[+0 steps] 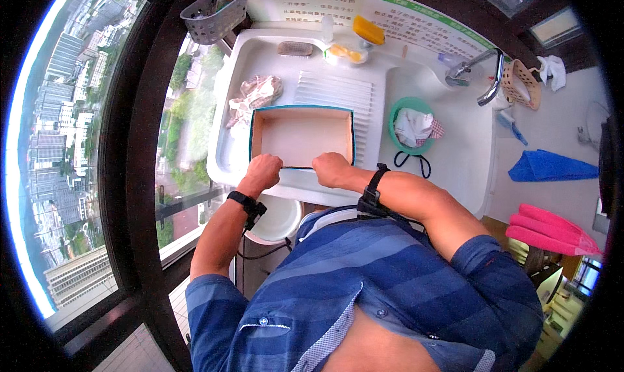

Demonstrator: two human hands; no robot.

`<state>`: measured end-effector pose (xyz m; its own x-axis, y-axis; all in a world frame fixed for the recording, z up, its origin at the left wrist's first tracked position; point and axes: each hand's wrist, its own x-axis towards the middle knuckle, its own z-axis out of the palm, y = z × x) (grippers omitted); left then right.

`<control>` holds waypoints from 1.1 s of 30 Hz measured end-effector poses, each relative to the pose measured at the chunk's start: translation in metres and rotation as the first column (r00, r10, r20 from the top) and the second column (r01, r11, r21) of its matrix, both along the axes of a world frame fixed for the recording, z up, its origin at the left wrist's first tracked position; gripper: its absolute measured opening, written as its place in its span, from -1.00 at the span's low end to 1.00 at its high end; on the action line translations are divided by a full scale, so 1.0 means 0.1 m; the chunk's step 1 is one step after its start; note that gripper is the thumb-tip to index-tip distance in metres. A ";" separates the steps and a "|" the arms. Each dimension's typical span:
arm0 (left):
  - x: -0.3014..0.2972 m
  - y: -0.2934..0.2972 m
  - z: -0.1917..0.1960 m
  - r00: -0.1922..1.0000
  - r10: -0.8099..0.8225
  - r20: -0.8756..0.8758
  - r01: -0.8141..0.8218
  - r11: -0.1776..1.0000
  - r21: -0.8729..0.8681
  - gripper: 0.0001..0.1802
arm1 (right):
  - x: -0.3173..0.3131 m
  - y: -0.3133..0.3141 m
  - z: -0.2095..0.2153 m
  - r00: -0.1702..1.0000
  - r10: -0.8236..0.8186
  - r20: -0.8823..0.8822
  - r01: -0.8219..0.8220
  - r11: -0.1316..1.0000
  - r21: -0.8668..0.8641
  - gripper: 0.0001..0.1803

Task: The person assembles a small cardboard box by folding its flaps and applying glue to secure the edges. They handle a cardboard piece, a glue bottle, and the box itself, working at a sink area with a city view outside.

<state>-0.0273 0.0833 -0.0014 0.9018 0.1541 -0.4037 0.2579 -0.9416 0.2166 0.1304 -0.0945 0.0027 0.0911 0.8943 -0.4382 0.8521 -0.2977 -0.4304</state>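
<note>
at the white sink [455, 167], one box [303, 134], one green basin [394, 126] and one brush [295, 48]. the box, over the ribbed board [335, 88], is open-topped, rectangular, pale inside, teal-rimmed; one left hand [263, 172] and one right hand [332, 170] grasp its near edge.

Daylight comes in at left through 2 large window panes [65, 112], parted by a thick dark frame [140, 144] — outside (and well below) stand pale high-rises [65, 53] and green treetops [181, 73]. A white sink unit [465, 151] stands before a printed white panel [268, 1] banded in green, and a pale wall [556, 134] lines the right side.
</note>
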 end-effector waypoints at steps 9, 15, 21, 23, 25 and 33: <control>0.03 -0.06 0.15 0.997 0.077 -0.005 -0.077 0.995 -0.064 -0.79 | 0.00 -0.01 0.03 1.000 -0.015 -0.020 0.016 0.999 0.041 -0.84; 0.19 -0.28 0.23 0.996 0.040 0.079 -0.026 0.985 -0.171 -0.72 | -0.02 -0.01 -0.02 1.000 0.000 0.018 -0.001 0.999 0.034 -0.85; 0.21 -0.37 0.16 1.000 -0.003 0.007 0.004 0.992 -0.122 -0.79 | 0.00 -0.01 -0.01 0.999 0.032 0.019 -0.032 0.999 0.018 -0.84; 0.20 -0.37 0.17 1.000 -0.003 0.026 0.007 0.992 -0.130 -0.79 | 0.00 -0.01 0.02 0.999 0.037 0.009 -0.038 0.999 0.017 -0.84; 0.21 -0.36 0.18 1.000 -0.003 0.025 0.006 0.991 -0.134 -0.79 | 0.01 -0.02 -0.02 0.999 0.042 0.018 -0.042 0.999 0.030 -0.85; 0.19 -0.36 0.07 1.000 0.004 0.021 -0.002 0.993 -0.119 -0.81 | -0.01 -0.09 -0.11 0.997 -0.004 -0.082 0.026 0.963 0.267 -0.86</control>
<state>-0.0088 0.0474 0.0055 0.9099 0.1090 -0.4002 0.2548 -0.9081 0.3322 0.1298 -0.1036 -0.0087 0.0795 0.9787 -0.1892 0.8082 -0.1744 -0.5625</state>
